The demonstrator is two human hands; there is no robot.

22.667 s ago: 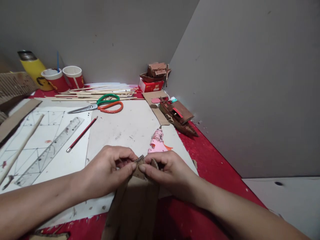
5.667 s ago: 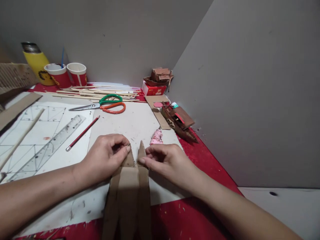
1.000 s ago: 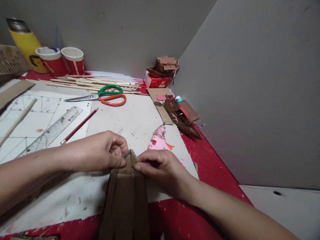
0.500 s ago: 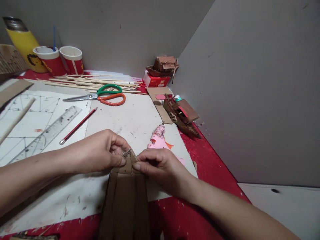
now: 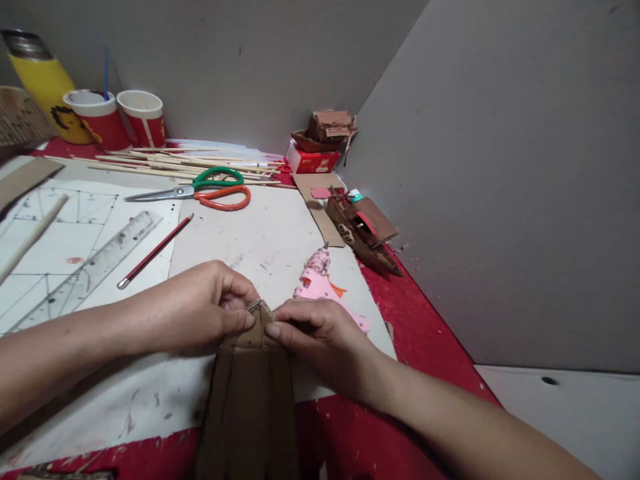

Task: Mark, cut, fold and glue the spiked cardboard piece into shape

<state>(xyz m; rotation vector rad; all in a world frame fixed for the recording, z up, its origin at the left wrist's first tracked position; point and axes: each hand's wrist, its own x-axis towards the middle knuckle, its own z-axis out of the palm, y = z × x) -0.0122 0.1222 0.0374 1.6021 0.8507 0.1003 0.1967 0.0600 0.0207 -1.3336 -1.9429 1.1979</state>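
A long folded cardboard piece (image 5: 250, 407) stretches from the bottom edge up to a pointed end between my hands. My left hand (image 5: 215, 307) pinches the left flap of that point, thumb in front and fingers behind. My right hand (image 5: 320, 330) grips the right flap in the same way, close to the tip. The two flap edges lean together there; whether they touch fully I cannot tell. Just behind my right hand lies a pink glue gun (image 5: 325, 287) with an orange trigger.
Scissors (image 5: 200, 190), a red pencil (image 5: 155, 252) and a clear ruler (image 5: 90, 273) lie on the paper. Behind are wooden sticks (image 5: 200, 163), paper cups (image 5: 141, 120) and a yellow bottle (image 5: 47, 90). At right sit a brown model boat (image 5: 363, 233) and another boat on a red box (image 5: 314, 160).
Both hands keep their pinch on the cardboard and have barely moved. The view has shifted very slightly.
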